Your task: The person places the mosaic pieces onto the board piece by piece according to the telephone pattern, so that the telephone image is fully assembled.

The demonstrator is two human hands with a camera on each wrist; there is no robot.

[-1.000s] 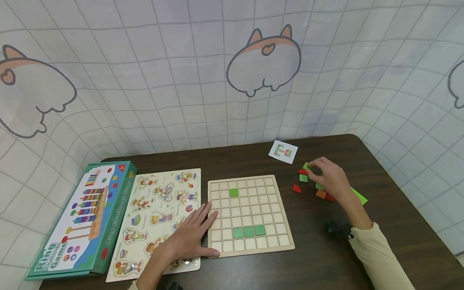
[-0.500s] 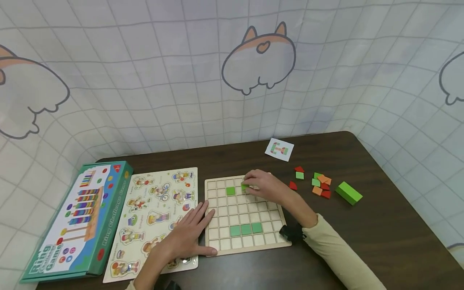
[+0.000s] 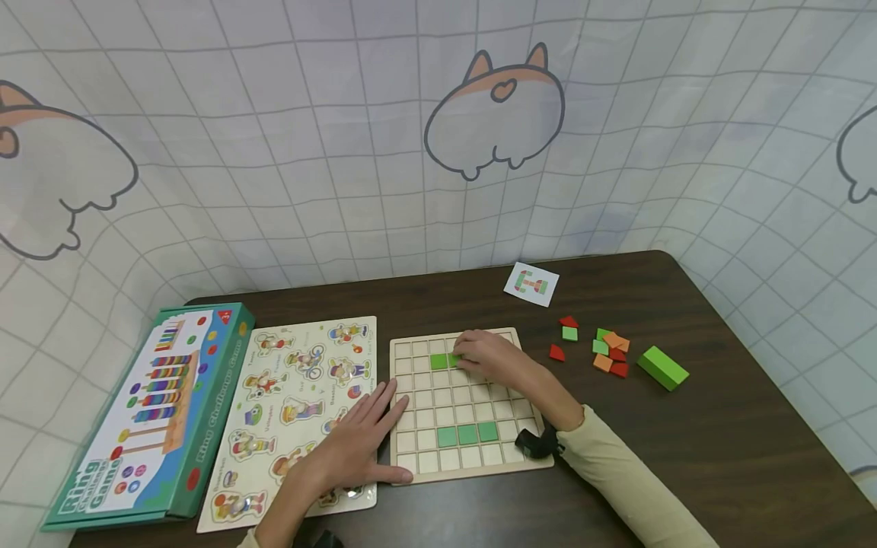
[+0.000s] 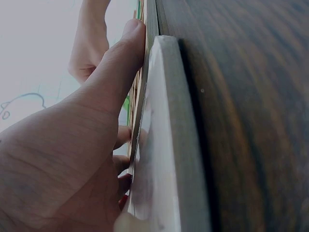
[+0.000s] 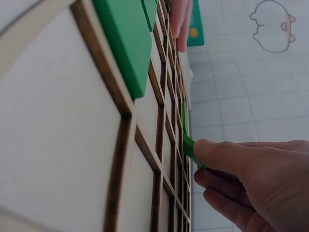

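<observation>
My right hand (image 3: 495, 358) pinches a green square tile (image 5: 193, 151) between thumb and fingers. In the right wrist view the tile stands tilted, its lower edge at a cell of the wooden grid board (image 3: 448, 396). Just left of it another green tile (image 3: 438, 362) lies in the second row. Three darker green tiles (image 3: 467, 434) sit side by side in a lower row. My left hand (image 3: 356, 441) lies with fingers spread across the board's left edge and the picture puzzle board (image 3: 294, 411); its thumb (image 4: 126, 53) rests along the grid board's near left corner.
Right of the board lie a green tile (image 3: 569, 333), red quarter pieces (image 3: 557, 353) and a pile of orange, red and green tiles (image 3: 603, 362). A green block (image 3: 663, 368) is beyond them. A pattern card (image 3: 531, 284) lies at the back, a game box (image 3: 151, 418) far left.
My right hand has come from the loose pieces to the board with a green tile, then shifted slightly left beside the upper green tile. My left hand has stayed in place.
</observation>
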